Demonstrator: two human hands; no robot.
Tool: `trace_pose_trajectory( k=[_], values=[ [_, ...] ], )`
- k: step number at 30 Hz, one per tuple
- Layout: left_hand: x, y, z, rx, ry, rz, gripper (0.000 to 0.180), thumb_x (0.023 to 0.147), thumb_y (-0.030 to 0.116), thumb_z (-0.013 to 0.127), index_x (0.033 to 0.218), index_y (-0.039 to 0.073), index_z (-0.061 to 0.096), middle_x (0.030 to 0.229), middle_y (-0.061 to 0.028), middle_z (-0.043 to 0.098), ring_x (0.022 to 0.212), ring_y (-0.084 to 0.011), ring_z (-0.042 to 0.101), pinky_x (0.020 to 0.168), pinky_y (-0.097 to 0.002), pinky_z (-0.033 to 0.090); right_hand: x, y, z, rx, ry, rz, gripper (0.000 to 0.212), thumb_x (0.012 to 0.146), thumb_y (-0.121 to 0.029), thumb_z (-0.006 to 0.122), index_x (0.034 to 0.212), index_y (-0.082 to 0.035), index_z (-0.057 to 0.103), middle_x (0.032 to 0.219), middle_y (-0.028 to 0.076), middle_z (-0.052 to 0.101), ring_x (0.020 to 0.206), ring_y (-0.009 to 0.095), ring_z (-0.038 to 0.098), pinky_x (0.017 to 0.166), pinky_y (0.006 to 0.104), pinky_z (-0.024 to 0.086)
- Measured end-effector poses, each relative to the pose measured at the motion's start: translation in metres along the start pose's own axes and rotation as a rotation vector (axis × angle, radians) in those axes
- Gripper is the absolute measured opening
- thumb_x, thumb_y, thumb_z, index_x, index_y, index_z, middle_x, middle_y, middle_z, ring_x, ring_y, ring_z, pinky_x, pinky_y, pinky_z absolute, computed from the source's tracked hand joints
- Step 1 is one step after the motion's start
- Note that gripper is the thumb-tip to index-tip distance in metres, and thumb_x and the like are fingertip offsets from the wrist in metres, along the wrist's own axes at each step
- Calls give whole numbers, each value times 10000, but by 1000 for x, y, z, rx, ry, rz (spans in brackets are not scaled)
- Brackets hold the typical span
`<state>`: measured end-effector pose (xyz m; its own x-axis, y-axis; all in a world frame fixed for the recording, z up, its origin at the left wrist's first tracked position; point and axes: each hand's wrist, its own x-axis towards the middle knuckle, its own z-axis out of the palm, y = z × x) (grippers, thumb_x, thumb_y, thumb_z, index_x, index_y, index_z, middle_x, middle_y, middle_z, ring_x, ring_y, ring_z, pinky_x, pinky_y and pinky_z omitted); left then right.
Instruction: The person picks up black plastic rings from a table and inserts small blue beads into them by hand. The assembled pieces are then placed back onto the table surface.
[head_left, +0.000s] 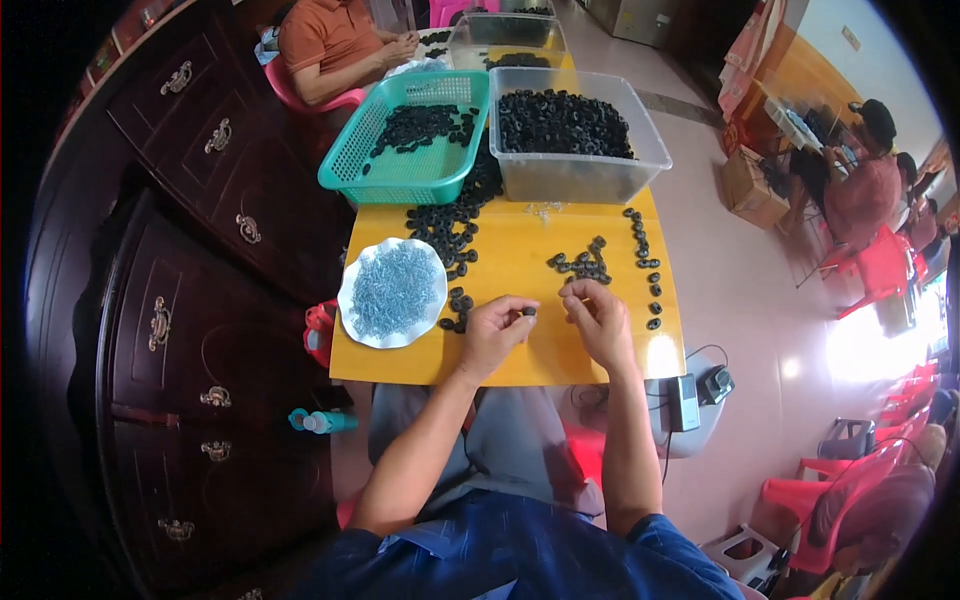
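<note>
While the left hand (493, 332) pinches a small black piece (529, 311) between thumb and fingertips, just above the yellow table (540, 362), the right hand (603, 328) is at its three o'clock, apart from it, with thumb and forefinger drawn close together; I cannot tell whether something thin sits between them. From the left hand, a wavy white plate (392, 341) heaped with thin silvery pins (393, 290) lies near ten o'clock, loose black pieces (440, 230) trail away toward eleven, the green basket (420, 190) stands farther off at eleven and the clear tub (580, 182) near one. From the right hand, a small cluster (585, 263) is close by near twelve, and a row (641, 240) runs from one round to three o'clock. The held piece shows only a little past the fingertips, so a slack pinch could drop it, perhaps over the near edge into the lap. The plate is by the table's left side, and a careless left wrist could nudge it and scatter pins among the pieces. Likewise, a rightward swing of the right forearm could push the row's nearest pieces off the table
</note>
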<state>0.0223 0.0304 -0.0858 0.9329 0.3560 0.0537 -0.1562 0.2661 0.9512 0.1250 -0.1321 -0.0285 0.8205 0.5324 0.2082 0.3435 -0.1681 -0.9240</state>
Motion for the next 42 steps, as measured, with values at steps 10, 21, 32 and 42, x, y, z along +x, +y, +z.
trace_pose_trajectory(
  k=[10,21,32,42],
  values=[
    [-3,3,3,99,16,25,206,951,53,611,1131,-13,685,947,-20,690,719,-64,621,691,-221,535,-4,-3,1,159,-76,80,129,925,-108,659,992,3,652,742,11,614,650,74,551,602,249,456],
    [-5,2,5,239,-40,97,154,935,46,613,1058,-14,682,881,-23,674,730,-74,616,692,-222,513,-5,-3,4,35,-94,105,116,927,-101,672,995,-8,653,792,-7,641,710,62,573,641,236,474],
    [-5,7,11,141,20,23,202,948,34,605,1138,-17,652,885,-11,656,733,-71,619,696,-216,520,-8,-15,-2,-125,-86,64,156,901,-159,675,975,-22,680,802,94,709,653,161,645,634,306,513],
    [0,0,3,89,28,108,101,953,48,634,1036,22,583,928,-19,645,738,-59,590,681,-210,513,-5,1,1,119,-164,130,92,938,-72,667,1000,-3,659,835,1,671,755,75,609,692,242,506]
  ],
)
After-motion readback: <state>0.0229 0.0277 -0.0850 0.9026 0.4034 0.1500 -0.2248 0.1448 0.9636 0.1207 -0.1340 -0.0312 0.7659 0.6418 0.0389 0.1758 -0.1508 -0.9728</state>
